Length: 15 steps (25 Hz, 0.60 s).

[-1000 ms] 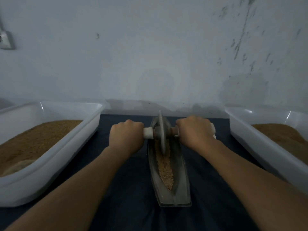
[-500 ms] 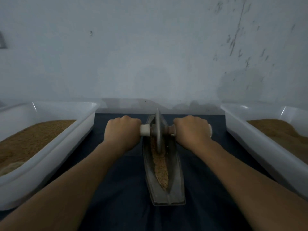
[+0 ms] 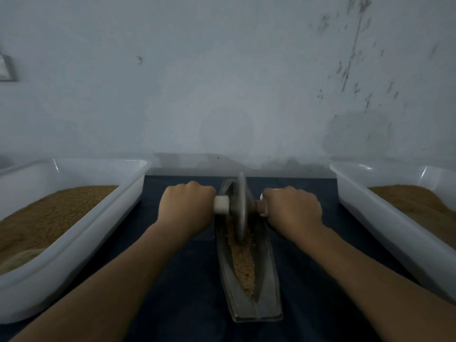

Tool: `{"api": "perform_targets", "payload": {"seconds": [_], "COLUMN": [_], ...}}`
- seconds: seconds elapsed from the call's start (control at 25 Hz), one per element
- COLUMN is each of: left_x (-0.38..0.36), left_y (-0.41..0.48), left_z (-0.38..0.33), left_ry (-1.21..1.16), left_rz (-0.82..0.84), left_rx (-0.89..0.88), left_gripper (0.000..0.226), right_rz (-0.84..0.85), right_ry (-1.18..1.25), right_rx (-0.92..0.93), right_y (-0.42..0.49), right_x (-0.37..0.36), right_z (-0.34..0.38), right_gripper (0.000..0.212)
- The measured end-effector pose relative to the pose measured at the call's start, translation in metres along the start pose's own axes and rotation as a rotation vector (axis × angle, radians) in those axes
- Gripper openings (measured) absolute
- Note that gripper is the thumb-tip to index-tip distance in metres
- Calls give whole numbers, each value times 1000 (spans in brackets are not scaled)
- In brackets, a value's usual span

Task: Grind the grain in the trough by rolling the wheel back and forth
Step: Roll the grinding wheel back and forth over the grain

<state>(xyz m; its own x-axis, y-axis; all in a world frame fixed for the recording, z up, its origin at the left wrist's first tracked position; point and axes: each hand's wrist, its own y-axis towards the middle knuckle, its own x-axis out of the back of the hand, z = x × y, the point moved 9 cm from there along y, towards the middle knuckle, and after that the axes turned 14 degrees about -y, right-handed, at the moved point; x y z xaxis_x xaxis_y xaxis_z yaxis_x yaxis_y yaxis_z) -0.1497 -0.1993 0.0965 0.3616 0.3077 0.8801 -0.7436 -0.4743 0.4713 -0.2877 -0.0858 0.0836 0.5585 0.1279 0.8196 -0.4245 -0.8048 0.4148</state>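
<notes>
Grips the white axle handle (image 3: pixel 221 208) with left hand (image 3: pixel 185 208) and right hand (image 3: pixel 293 208), fingers wrapped fully round it on either side of the upright wheel (image 3: pixel 241 206). Stands the wheel in the far half of the narrow metal trough (image 3: pixel 267 287), rim down in the grain (image 3: pixel 243 265) strewn along its channel. Works on a dark cloth (image 3: pixel 192 292) between left tub (image 3: pixel 74 255) and right tub (image 3: pixel 394 233), both white, both holding brown granules.

A long, narrow grey metal trough (image 3: pixel 266 292) lies lengthwise, pointed at its far end and cut square at its near end. A thin grey disc wheel (image 3: pixel 241 206) stands upright on edge in the trough's far half. Its axle (image 3: pixel 221 208) crosses the trough level and is white on the left side. Tan crushed grain (image 3: pixel 243 262) lies in a strip along the trough's groove, from the wheel almost to the trough's near end.
</notes>
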Motion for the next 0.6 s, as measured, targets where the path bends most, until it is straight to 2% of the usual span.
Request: {"api": "perform_targets", "payload": {"seconds": [0.04,0.16,0.28,0.36,0.44,0.52,0.6], "left_x": [-3,-6,5,11,3,-5,-6], "left_y": [12,13,-29,-37,-25,3,26], "left_z": [2,4,-3,-3,-3,1,0], "left_ry": [-27,-51,-37,-14,14,0,12], "left_rz": [37,100,2,-30,-7,40,78], "left_rx": [31,7,-175,-249,-206,-44,19], "left_gripper": [6,10,24,35,25,9,14], "right_rz": [33,59,-163,-254,-211,-52,86], "right_ry": [8,32,-49,-78,-88,28,86], "right_rx": [-9,49,165,165,104,-16,-16], "right_y": [14,17,-37,-53,-38,-5,20], "right_x": [-1,-5,5,16,13,3,-5], "right_z": [2,0,-3,-7,-7,-6,-2], "right_gripper": [8,8,36,53,40,23,9]}}
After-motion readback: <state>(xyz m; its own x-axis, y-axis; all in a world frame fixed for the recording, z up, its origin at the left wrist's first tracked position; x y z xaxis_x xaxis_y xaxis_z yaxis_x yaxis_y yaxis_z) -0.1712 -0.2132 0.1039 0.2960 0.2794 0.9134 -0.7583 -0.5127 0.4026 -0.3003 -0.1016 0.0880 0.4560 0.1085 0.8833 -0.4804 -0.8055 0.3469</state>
